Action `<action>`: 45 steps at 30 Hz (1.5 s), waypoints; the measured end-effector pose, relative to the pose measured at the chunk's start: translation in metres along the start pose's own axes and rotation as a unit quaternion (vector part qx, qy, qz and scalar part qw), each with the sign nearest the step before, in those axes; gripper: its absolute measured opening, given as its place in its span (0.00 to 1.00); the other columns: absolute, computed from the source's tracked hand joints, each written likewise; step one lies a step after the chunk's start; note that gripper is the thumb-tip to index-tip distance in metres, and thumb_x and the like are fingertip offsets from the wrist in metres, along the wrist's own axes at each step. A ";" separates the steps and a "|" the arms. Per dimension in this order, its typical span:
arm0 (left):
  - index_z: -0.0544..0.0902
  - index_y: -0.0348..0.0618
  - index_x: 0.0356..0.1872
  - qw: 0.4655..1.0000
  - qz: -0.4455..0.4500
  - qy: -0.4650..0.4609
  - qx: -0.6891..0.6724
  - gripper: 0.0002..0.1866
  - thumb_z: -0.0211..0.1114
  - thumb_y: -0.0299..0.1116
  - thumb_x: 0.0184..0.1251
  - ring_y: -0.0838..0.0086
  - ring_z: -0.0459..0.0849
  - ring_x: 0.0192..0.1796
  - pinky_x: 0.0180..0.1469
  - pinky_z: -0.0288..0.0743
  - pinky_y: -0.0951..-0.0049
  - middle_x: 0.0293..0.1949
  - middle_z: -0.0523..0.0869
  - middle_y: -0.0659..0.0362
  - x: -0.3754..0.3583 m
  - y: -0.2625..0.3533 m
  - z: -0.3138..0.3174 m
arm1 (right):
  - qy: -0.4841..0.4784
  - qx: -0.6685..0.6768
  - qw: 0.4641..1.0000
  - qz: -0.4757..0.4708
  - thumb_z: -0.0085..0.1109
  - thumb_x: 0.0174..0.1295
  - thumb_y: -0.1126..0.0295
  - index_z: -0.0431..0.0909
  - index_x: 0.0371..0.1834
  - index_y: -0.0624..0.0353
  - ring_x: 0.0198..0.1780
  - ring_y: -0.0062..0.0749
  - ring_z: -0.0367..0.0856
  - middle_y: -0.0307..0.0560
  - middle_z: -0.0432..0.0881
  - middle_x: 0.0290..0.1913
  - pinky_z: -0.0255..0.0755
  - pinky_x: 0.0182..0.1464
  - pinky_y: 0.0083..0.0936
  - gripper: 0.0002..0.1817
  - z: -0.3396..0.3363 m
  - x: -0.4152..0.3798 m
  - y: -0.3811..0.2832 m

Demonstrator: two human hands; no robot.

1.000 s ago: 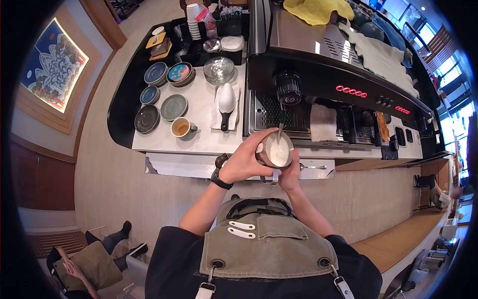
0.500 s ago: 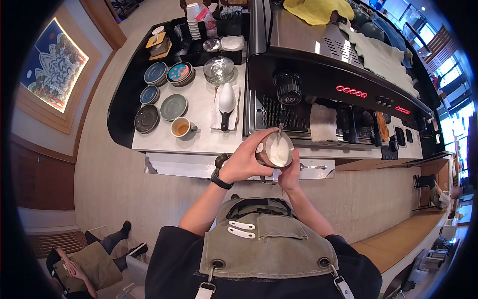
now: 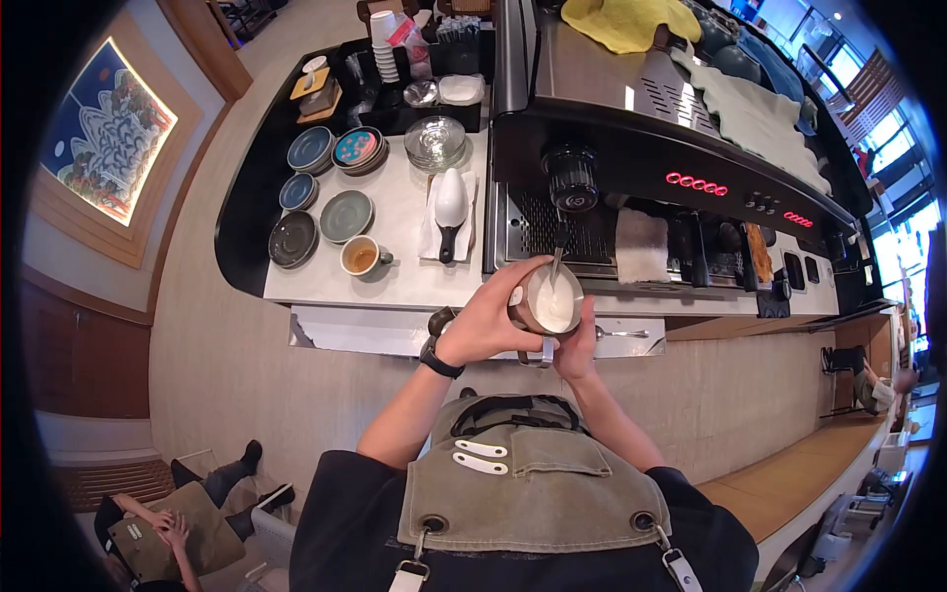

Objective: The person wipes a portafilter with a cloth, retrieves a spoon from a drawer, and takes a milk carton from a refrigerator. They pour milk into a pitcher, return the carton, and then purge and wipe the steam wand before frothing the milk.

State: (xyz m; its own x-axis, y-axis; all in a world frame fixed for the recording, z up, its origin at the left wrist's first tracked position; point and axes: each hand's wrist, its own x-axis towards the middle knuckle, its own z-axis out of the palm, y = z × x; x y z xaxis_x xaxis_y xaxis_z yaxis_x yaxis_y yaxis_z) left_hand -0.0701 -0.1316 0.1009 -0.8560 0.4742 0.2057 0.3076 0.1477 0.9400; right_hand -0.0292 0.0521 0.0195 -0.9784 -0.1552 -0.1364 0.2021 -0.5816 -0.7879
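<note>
Both my hands hold a metal milk pitcher (image 3: 523, 315) at the counter's front edge, in front of the espresso machine (image 3: 612, 128). My left hand (image 3: 480, 328) wraps its left side, thumb near the handle (image 3: 546, 352). Against the right side and lower part rests my right hand (image 3: 577, 351), its fingers partly hidden. White milk (image 3: 555, 306) shows inside, and the tip of the steam wand (image 3: 558, 259) dips into it. To the left, a cup (image 3: 359, 254) with brown liquid stands on the white counter (image 3: 414, 286).
Stacked saucers (image 3: 313, 148) and glass plates (image 3: 435, 143) stand at the back left. A black-handled white tool (image 3: 451, 202) lies on a napkin. A folded cloth (image 3: 641, 242) lies by the drip tray. Behind on the left sits another person (image 3: 182, 533); a spoon (image 3: 626, 333) lies right of the pitcher.
My hands and the pitcher stay nearly still under the steam wand. The view has shifted very slightly. The seated person's hands have moved a little.
</note>
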 end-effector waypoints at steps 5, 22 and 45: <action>0.68 0.40 0.77 1.000 0.008 0.000 0.007 0.57 0.86 0.38 0.40 0.59 0.75 0.74 0.77 0.66 0.62 0.72 0.76 0.48 0.000 -0.001 0.000 | 0.014 0.002 1.000 0.011 0.32 0.79 0.32 0.61 0.81 0.61 0.74 0.41 0.74 0.50 0.72 0.76 0.66 0.76 0.40 0.45 -0.001 0.000 0.002; 0.67 0.41 0.78 1.000 0.009 -0.006 0.002 0.57 0.85 0.38 0.41 0.57 0.74 0.75 0.77 0.66 0.61 0.73 0.75 0.48 0.001 -0.002 -0.001 | -0.010 -0.011 1.000 -0.010 0.33 0.79 0.33 0.60 0.81 0.59 0.75 0.42 0.73 0.51 0.71 0.76 0.66 0.77 0.42 0.44 0.001 0.000 -0.002; 0.66 0.41 0.78 1.000 0.011 -0.011 -0.005 0.57 0.83 0.36 0.41 0.57 0.73 0.76 0.78 0.65 0.60 0.74 0.73 0.48 0.000 -0.003 -0.001 | -0.033 0.007 0.999 0.005 0.33 0.79 0.31 0.60 0.81 0.60 0.75 0.41 0.73 0.49 0.72 0.76 0.67 0.75 0.41 0.45 -0.001 0.001 -0.003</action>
State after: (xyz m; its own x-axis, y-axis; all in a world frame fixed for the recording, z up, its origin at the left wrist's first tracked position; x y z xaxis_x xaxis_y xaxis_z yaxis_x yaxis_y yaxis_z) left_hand -0.0716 -0.1328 0.0986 -0.8397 0.4966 0.2197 0.3214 0.1282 0.9382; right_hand -0.0308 0.0544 0.0206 -0.9716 -0.2122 -0.1043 0.2127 -0.5915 -0.7778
